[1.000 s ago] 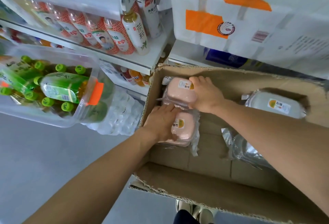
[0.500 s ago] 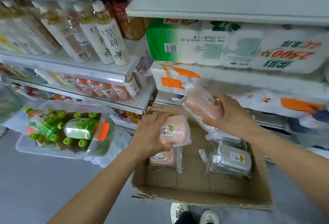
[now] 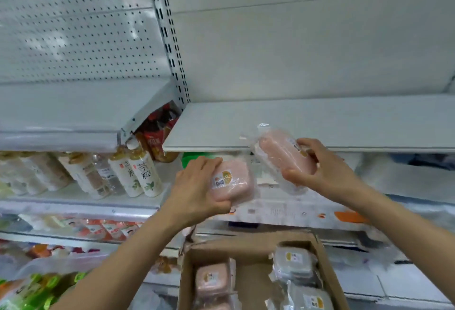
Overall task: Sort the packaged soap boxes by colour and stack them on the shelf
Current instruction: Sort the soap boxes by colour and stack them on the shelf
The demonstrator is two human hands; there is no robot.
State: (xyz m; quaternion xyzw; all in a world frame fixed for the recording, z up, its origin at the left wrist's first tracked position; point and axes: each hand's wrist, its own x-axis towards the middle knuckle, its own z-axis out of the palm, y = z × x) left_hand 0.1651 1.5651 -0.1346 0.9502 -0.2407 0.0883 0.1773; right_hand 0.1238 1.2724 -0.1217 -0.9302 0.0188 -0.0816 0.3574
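1. Overhead, bare white shelf taken as landmark; both hands raised just below its front edge.
2. Left hand below the shelf edge, toward its left end; grip curled round a pink soap box in clear wrap, fingers over the top, thumb beneath, label facing the camera.
3. Right hand at the shelf's front edge; grip pinching a second pink soap box, thumb under, fingers on the labelled end. Box tilted, its wrapper overlapping the shelf lip; touching or not, cannot tell.
4. Cardboard carton well below the shelf: more pink boxes stacked on its left side, grey boxes on its right.
5. Left of the shelf and lower, tea bottles standing in a row on a neighbouring shelf; dark red packs just beside the landmark's left end.
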